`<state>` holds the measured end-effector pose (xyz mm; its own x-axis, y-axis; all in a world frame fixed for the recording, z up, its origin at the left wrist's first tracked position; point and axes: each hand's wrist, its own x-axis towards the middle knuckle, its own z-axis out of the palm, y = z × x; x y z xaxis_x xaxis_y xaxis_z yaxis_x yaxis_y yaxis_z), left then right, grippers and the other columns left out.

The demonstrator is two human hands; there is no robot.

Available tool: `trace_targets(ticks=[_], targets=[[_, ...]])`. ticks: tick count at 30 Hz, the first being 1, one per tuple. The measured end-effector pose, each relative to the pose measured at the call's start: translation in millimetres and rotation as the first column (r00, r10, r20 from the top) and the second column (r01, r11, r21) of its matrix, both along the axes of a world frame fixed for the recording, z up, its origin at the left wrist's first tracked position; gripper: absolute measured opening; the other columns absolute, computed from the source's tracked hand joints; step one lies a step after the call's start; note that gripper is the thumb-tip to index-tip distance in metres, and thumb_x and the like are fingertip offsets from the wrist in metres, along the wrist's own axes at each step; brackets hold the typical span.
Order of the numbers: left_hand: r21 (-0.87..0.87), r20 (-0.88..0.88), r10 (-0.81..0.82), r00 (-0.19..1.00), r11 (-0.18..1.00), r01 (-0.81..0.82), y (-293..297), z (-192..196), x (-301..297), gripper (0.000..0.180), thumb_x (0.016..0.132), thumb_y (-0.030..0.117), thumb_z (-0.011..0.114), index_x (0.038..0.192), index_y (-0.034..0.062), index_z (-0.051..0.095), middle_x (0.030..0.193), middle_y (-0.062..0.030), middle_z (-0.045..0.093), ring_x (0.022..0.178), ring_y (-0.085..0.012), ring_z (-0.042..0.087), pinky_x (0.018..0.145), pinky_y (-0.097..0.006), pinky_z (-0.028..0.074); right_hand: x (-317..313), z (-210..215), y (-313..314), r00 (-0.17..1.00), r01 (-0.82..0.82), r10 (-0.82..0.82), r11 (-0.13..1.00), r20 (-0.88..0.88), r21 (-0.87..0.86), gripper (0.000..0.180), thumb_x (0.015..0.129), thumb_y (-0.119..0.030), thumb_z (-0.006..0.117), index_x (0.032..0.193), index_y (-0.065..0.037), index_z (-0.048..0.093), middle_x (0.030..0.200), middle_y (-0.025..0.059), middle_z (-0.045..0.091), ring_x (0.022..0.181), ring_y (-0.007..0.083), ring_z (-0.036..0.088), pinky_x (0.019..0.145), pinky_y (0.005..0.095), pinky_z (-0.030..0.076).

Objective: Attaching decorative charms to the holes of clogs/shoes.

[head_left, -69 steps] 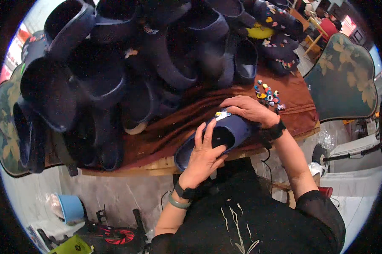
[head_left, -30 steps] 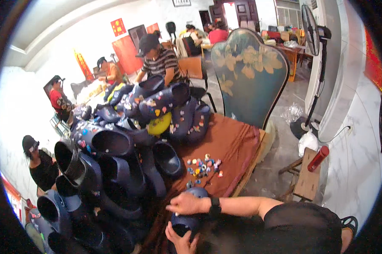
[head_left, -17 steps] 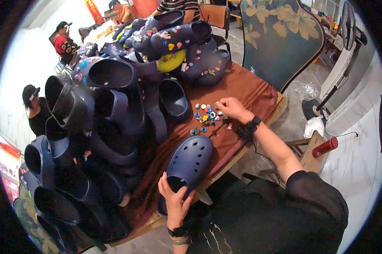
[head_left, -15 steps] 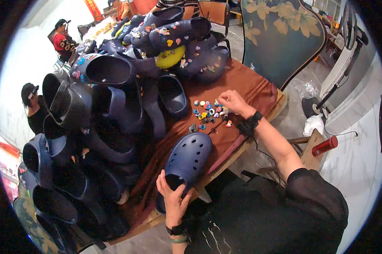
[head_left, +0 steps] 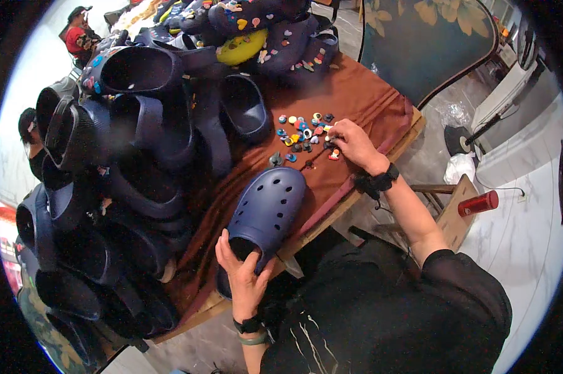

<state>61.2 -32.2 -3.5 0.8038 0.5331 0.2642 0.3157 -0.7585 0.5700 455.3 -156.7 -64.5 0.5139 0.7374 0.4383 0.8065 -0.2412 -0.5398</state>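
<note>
A plain navy clog (head_left: 271,198) with round vent holes lies at the table's front edge, toe pointing away from me. My left hand (head_left: 244,274) grips it at the foot opening, thumb inside and fingers along its left side. Just beyond the toe is a loose cluster of small colourful shoe charms (head_left: 301,134). At the cluster's right side my right hand (head_left: 349,142) points down, its fingers pinched together among the charms. Whatever is between those fingertips is too small and covered to make out.
A tall heap of navy clogs (head_left: 138,68) fills the table's left and far side, some decorated with charms. A brown cloth (head_left: 369,93) covers the wooden table. On a stool (head_left: 456,215) to the right lies a red bottle (head_left: 478,204). People sit beyond the heap.
My right hand has come down from above the charms to their right side. My left hand still holds the clog. The whole view has shifted slightly.
</note>
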Motion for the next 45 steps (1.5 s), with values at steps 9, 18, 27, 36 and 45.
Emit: trace_targets(ticks=[9, 18, 27, 36, 45], targets=[[0.019, -0.004, 0.011, 1.0, 1.0, -0.011, 0, 1, -1, 0.031, 0.069, 0.012, 0.085, 0.093, 0.0041, 0.067, 0.158, -0.0264, 0.021, 0.143, -0.0475, 0.023, 0.114, -0.051, 0.026, 13, -14, -9, 0.999, 0.046, -0.046, 0.999, -0.013, 0.025, 0.035, 0.079, -0.011, 0.075, 0.113, -0.008, 0.066, 0.109, 0.0107, 0.064, 0.105, 0.034, 0.058, 0.092, 0.0414, 0.047], [-0.01, 0.039, -0.018, 0.999, 1.0, 0.018, 2, -5, -2, 0.028, 0.071, 0.014, 0.083, 0.093, 0.0062, 0.069, 0.158, -0.0251, 0.021, 0.143, -0.046, 0.023, 0.114, -0.05, 0.028, 16, -1, -1, 0.969, -0.029, 0.043, 0.998, 0.244, -0.063, 0.047, 0.078, -0.013, 0.076, 0.122, -0.014, 0.059, 0.113, 0.0073, 0.063, 0.107, 0.0317, 0.054, 0.091, 0.0457, 0.042], [-0.01, 0.055, -0.028, 0.998, 1.0, 0.028, 3, -4, -3, 0.029, 0.071, 0.014, 0.082, 0.097, 0.0083, 0.071, 0.158, -0.0235, 0.021, 0.143, -0.0449, 0.021, 0.114, -0.05, 0.029, 11, 7, 13, 0.943, 0.022, 0.033, 0.987, 0.332, -0.159, 0.047, 0.075, -0.015, 0.076, 0.119, -0.015, 0.06, 0.107, 0.0078, 0.062, 0.104, 0.0306, 0.054, 0.091, 0.0443, 0.039], [0.007, 0.052, -0.033, 0.998, 0.999, 0.033, 3, -6, -4, 0.03, 0.07, 0.013, 0.083, 0.097, 0.0083, 0.07, 0.158, -0.0238, 0.021, 0.143, -0.0451, 0.022, 0.113, -0.05, 0.029, 15, 8, 8, 0.96, 0.145, -0.099, 0.976, 0.263, -0.163, 0.034, 0.075, -0.013, 0.074, 0.108, -0.014, 0.064, 0.094, 0.0058, 0.064, 0.097, 0.0297, 0.055, 0.086, 0.0423, 0.039], [-0.019, 0.058, -0.003, 0.998, 1.0, 0.004, 0, -4, -3, 0.029, 0.071, 0.014, 0.083, 0.095, 0.0064, 0.069, 0.158, -0.0238, 0.021, 0.143, -0.0456, 0.022, 0.113, -0.051, 0.03, 19, 22, 9, 0.927, 0.236, -0.306, 0.925, -0.218, -0.298, 0.021, 0.085, -0.02, 0.073, 0.102, -0.008, 0.07, 0.087, 0.0139, 0.07, 0.081, 0.0341, 0.062, 0.072, 0.041, 0.05]])
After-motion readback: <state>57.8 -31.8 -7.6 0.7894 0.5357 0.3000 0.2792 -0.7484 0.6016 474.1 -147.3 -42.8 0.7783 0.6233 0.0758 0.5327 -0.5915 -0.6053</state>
